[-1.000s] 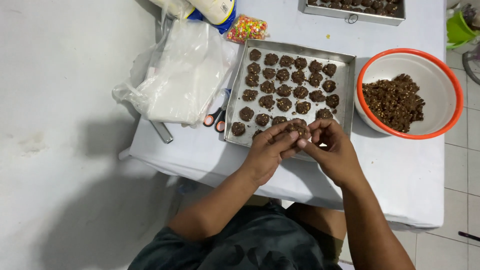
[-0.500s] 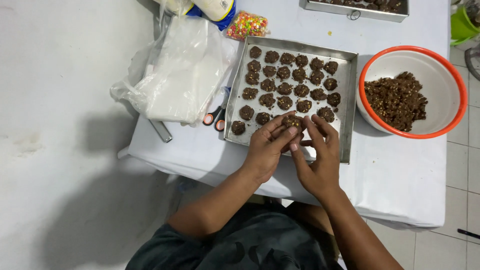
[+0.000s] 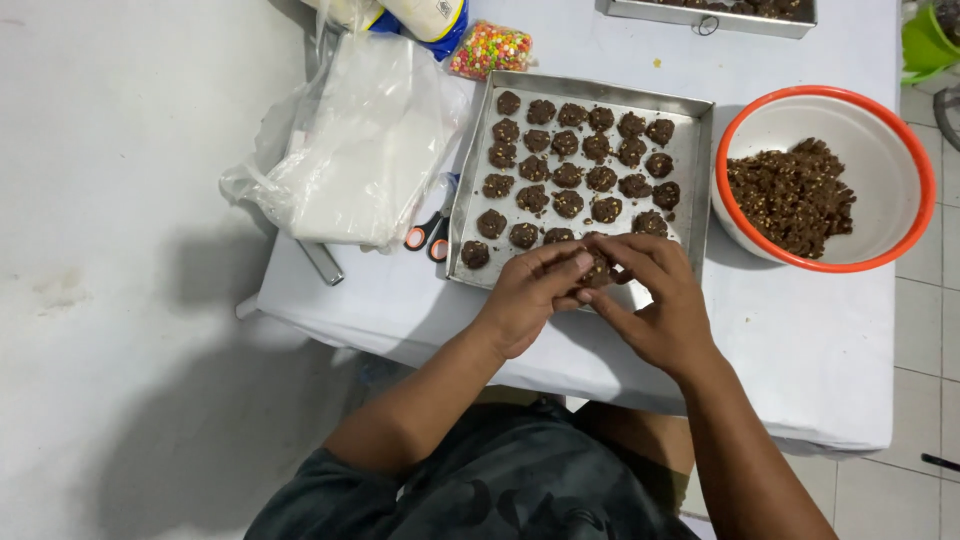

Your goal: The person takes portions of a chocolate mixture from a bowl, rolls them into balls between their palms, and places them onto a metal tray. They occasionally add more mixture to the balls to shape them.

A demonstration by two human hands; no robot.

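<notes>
Both hands meet over the near edge of the baking tray; left hand and right hand pinch one brown dough lump between their fingertips, thumbs and forefingers pressed on it, so both are grasping it, not clenched into fists; the lump sits just above the tray's near rim, in the gap at the end of the last row; on the tray, rows of small dark cookie mounds laid out on pale lining, near row only partly filled; just right of the tray, almost touching it, a white bowl with an orange rim holding a heap of brown nutty mix; just left of the tray, scissors with orange-and-black handles, partly under a crumpled clear plastic bag; beyond the tray's far left corner, a small packet of coloured sprinkles; far side of the tray, a second metal tray at the frame edge, mostly cut off; all on a white-covered table; grey floor left of the tray's table.
</notes>
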